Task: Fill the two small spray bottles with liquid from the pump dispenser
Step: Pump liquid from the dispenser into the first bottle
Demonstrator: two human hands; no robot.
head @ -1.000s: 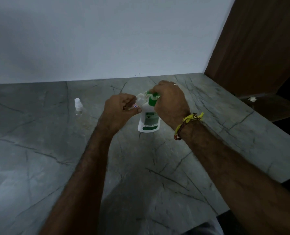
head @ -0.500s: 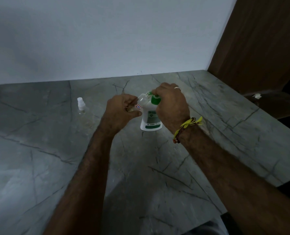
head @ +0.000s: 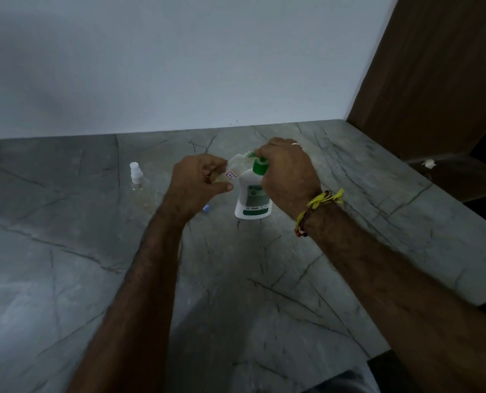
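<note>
Grey veined stone countertop [head: 264, 279] carries a white pump dispenser [head: 251, 197] with a green pump head and green band at its base, standing upright. Over the dispenser's top, the right hand [head: 287, 177] is curled down on the pump, fingers closed around it; a yellow thread bracelet [head: 319, 201] circles that wrist. Just left of the dispenser, the left hand [head: 199, 182] pinches a small clear spray bottle [head: 234, 167] with a red and blue label, tilted so its open end meets the pump's nozzle. Whether liquid is running cannot be told. Well to the left of the dispenser a second small spray bottle [head: 136, 175] stands upright, white cap on. Near the dispenser's base, to its left, a small blue cap [head: 206, 208] lies on the stone
</note>
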